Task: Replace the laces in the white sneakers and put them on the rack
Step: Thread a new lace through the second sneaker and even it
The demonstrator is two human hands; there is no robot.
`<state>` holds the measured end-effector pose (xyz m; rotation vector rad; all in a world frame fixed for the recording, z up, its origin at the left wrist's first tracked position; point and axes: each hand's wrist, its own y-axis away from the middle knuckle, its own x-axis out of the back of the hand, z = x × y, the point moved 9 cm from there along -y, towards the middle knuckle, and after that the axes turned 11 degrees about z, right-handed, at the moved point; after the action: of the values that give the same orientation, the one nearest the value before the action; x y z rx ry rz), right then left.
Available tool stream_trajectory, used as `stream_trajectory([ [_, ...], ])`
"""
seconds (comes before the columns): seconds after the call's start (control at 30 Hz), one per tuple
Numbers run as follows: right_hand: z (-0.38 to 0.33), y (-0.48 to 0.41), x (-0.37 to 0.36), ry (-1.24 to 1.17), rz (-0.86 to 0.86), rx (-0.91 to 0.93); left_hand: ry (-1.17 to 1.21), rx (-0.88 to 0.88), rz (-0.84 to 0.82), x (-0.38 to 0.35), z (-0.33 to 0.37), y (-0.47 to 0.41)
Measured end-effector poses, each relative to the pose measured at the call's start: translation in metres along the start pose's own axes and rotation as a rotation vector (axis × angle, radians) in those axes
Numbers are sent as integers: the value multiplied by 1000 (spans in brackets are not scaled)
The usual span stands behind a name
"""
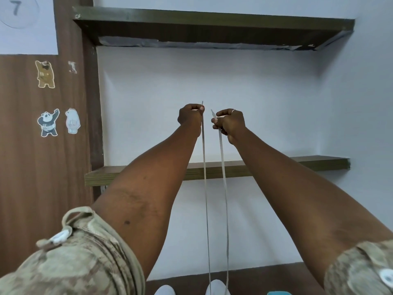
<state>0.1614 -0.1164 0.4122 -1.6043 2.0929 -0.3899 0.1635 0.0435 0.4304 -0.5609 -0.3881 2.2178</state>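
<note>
Both arms reach up and forward in front of the wall. My left hand (190,117) pinches one end of a white lace (204,177), its tip sticking up above the fingers. My right hand (230,124) grips the other end of the same lace, with that tip poking out to the left. The two strands hang taut and side by side down to a white sneaker (217,287) at the bottom edge. A second white sneaker (164,290) shows beside it on the left. Most of both shoes is cut off by the frame.
Two dark wooden shelves are fixed to the white wall, an upper shelf (212,24) and a lower shelf (319,161) behind my forearms. A brown wooden panel (27,167) with bear stickers stands at the left. A blue object (278,293) peeks in at the bottom.
</note>
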Motion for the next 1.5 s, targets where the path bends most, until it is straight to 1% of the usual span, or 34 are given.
stream_trajectory([
  [0.17,7,-3,-4,-35,16,-41,-15,37,-22,-3,11,0],
  [0.3,-4,-6,-6,-50,22,4,-60,83,-105,-11,8,4],
  [0.57,-22,-14,-2,45,86,38,0,111,-174,-19,10,9],
  [0.67,-25,-15,-2,79,94,42,43,134,-175,-20,9,9],
  [0.83,-36,-18,-2,159,107,114,74,145,-199,-21,8,10],
  [0.97,-44,-23,-6,190,102,128,36,155,-137,-20,13,5],
  [1.07,-43,-21,-10,227,99,119,-7,128,-100,-20,17,2],
  [1.3,-39,-24,-8,227,103,106,-91,22,-101,-22,33,3],
  [1.5,-34,-28,-7,203,88,84,-51,29,-119,-32,34,5],
])
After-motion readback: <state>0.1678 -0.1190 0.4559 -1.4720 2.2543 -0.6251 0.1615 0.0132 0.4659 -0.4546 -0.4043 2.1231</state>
